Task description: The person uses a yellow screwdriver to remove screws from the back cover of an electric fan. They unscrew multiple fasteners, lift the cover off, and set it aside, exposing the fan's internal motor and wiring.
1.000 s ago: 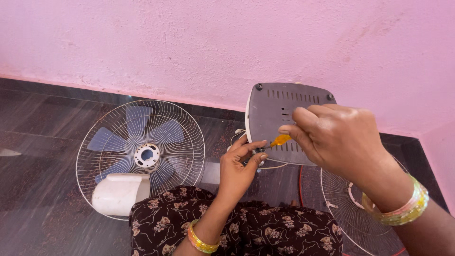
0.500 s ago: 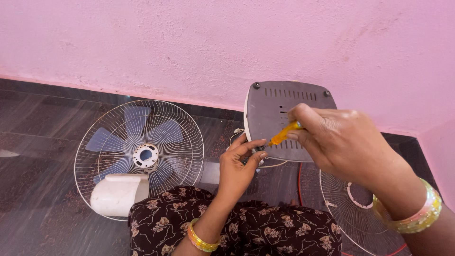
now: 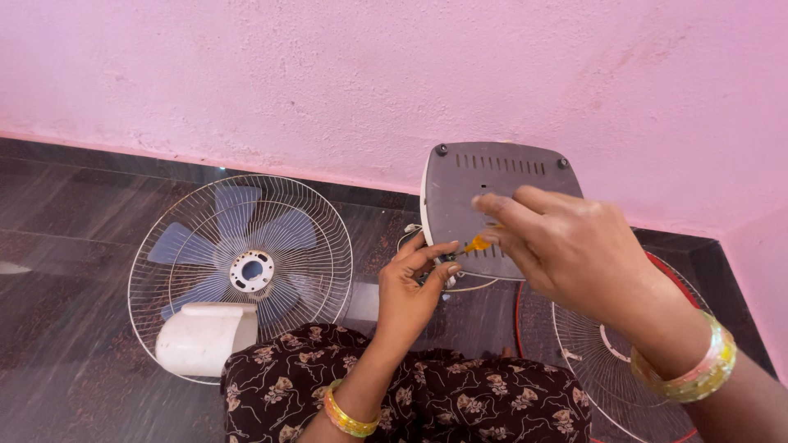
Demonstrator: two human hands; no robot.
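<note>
A grey fan base plate [image 3: 480, 176] with vent slots and corner screws stands tilted on edge near the pink wall. My right hand [image 3: 566, 242] grips a small yellow-handled screwdriver [image 3: 478, 243], its tip at the plate's lower left corner. My left hand [image 3: 414, 287] pinches that same corner of the plate from below, fingers beside the screwdriver tip. White wires [image 3: 464, 286] hang under the plate.
A wire fan guard with blue blades [image 3: 240, 267] and a white motor housing [image 3: 205, 336] lies on the dark floor at left. A second wire guard [image 3: 607, 373] with a red rim lies at right. My floral-clothed lap [image 3: 443, 398] fills the bottom centre.
My right hand has turned and shifted its fingers around the screwdriver handle, which tilted up and then came back down to the corner. The left hand has stayed on the plate.
</note>
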